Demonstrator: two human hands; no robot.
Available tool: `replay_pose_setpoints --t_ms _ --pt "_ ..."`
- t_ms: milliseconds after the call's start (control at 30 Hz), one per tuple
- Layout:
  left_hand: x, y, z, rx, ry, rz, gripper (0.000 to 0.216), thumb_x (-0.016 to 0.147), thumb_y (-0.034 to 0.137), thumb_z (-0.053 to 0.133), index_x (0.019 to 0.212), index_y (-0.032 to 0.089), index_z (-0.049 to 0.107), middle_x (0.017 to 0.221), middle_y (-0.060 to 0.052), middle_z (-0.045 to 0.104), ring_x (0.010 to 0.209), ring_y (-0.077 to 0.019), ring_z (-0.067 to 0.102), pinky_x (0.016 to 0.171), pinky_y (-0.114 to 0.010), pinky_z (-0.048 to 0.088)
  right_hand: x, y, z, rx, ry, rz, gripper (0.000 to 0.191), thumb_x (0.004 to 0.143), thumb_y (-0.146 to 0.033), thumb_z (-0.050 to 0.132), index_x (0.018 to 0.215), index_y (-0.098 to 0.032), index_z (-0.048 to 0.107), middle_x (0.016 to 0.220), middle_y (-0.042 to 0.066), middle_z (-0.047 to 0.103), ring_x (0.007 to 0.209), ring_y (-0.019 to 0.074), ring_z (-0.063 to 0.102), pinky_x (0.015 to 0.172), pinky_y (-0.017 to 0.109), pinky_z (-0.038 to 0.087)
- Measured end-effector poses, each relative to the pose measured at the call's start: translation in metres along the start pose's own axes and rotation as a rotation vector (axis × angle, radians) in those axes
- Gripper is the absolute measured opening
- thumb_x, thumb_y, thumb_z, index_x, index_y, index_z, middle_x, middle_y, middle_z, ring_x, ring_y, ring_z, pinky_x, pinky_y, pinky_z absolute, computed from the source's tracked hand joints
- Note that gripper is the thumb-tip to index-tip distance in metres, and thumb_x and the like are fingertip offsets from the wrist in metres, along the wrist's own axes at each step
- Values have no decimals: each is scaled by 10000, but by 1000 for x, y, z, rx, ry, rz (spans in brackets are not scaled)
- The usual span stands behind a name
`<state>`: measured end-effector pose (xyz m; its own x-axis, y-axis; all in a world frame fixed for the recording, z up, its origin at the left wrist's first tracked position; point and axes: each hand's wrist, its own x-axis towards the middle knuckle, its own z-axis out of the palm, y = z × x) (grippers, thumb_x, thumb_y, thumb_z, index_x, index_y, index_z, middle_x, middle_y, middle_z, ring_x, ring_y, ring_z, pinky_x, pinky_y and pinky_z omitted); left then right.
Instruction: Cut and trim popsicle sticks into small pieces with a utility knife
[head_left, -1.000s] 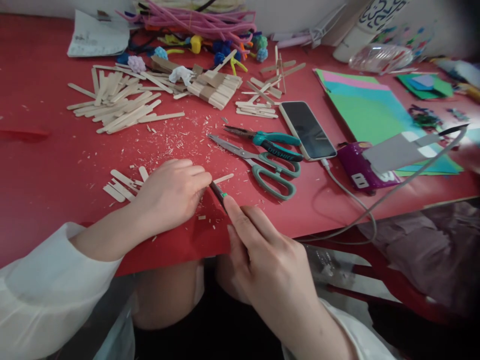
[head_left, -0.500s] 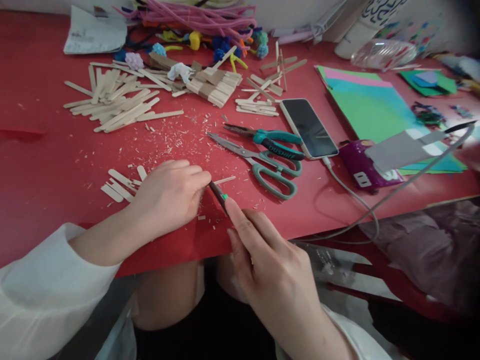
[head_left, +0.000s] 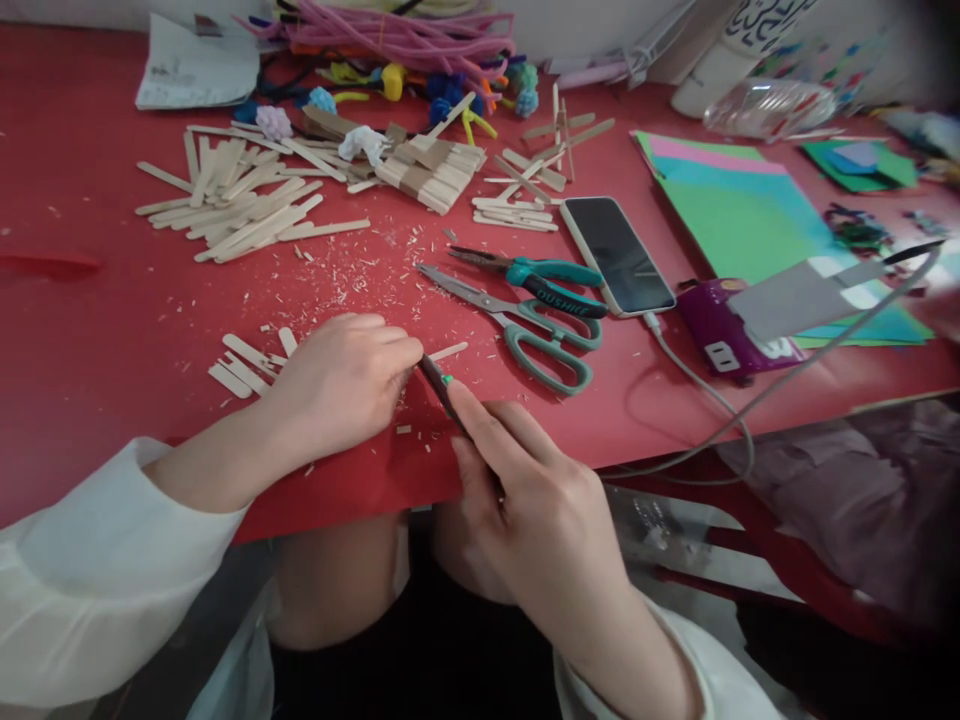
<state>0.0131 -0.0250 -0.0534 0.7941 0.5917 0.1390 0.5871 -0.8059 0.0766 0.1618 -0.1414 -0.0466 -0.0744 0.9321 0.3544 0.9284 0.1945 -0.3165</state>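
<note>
My right hand (head_left: 536, 500) is closed around a slim dark utility knife (head_left: 444, 388) with a small green slider. The knife slants up and to the left, its front end at the fingertips of my left hand (head_left: 345, 375). That left hand is closed and rests on the red table near its front edge. A pale wooden craft stick (head_left: 451, 350) pokes out to the right behind the knife; the rest of it is hidden by my left fingers. Cut stick pieces (head_left: 241, 372) lie beside my left wrist, and small wood chips are scattered around.
Grey-handled scissors (head_left: 517, 325), teal pliers (head_left: 536, 280) and a phone (head_left: 619, 255) on a cable lie to the right. Behind are a heap of craft sticks (head_left: 232, 200), a banded bundle (head_left: 431, 172) and pink pipe cleaners (head_left: 397, 35). Coloured paper (head_left: 742, 215) lies further right.
My right hand and the knife have shifted slightly up and to the left. The left hand keeps its closed pose at nearly the same spot, and the view has moved a little.
</note>
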Motion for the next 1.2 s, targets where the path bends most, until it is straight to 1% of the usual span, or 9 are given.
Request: replay_pose_setpoints --t_ms 133,200,300,400,533,700,867,1033,1200 --pt "-1 1 0 0 -17 -55 199 824 134 418 654 195 500 611 -24 527 646 -206 509 590 -308 343 -5 4 -14 48 103 22 367 864 -104 451 1203 -88 591 982 77 681 598 106 623 479 198 484" --pt "-2 1 -1 -10 -12 -52 215 842 152 408 651 195 499 608 -24 525 645 -206 507 592 -308 339 -8 5 -16 41 88 11 360 866 -111 451 1194 -93 599 980 76 683 593 108 624 453 199 471" --pt "-3 0 -1 -27 5 -34 238 859 164 389 650 193 501 612 -27 530 646 -204 505 609 -311 347 -10 5 -10 46 40 1 353 866 -113 442 1171 -83 617 948 79 691 593 125 639 424 213 461" --pt "-3 0 -1 -26 2 -39 238 849 147 390 642 194 497 607 -26 523 641 -202 497 602 -307 345 -10 5 -4 15 24 6 368 857 -105 449 1187 -93 613 942 73 693 594 138 649 413 227 460" --pt "-3 1 0 -23 10 -40 227 836 134 410 632 193 489 600 -22 515 635 -202 491 589 -305 333 -11 8 -4 7 0 10 374 862 -107 450 1202 -105 605 951 68 691 594 134 647 411 226 455" --pt "-3 0 0 -24 18 -30 234 846 139 409 636 192 500 600 -25 514 630 -201 481 581 -305 320 -13 9 -6 47 11 8 370 864 -113 462 1209 -113 598 979 65 686 581 114 629 406 216 442" --pt "-3 0 0 -24 23 -25 232 850 148 404 651 187 517 606 -28 522 640 -203 485 588 -304 321 -12 8 -6 21 8 0 371 862 -108 459 1204 -113 603 954 64 691 597 127 640 400 223 437" --pt "-3 0 1 -24 19 -33 221 848 155 411 651 190 506 605 -19 508 635 -206 488 590 -311 333 -11 9 -7 25 11 -12 367 867 -103 455 1202 -123 603 954 59 690 630 120 649 429 213 451" --pt "-4 0 2 -9 22 -35 220 846 153 398 663 189 516 618 -23 519 644 -209 499 594 -315 340 -12 8 -6 -28 11 -20 360 875 -116 451 1200 -129 605 969 60 692 630 126 655 418 225 442"
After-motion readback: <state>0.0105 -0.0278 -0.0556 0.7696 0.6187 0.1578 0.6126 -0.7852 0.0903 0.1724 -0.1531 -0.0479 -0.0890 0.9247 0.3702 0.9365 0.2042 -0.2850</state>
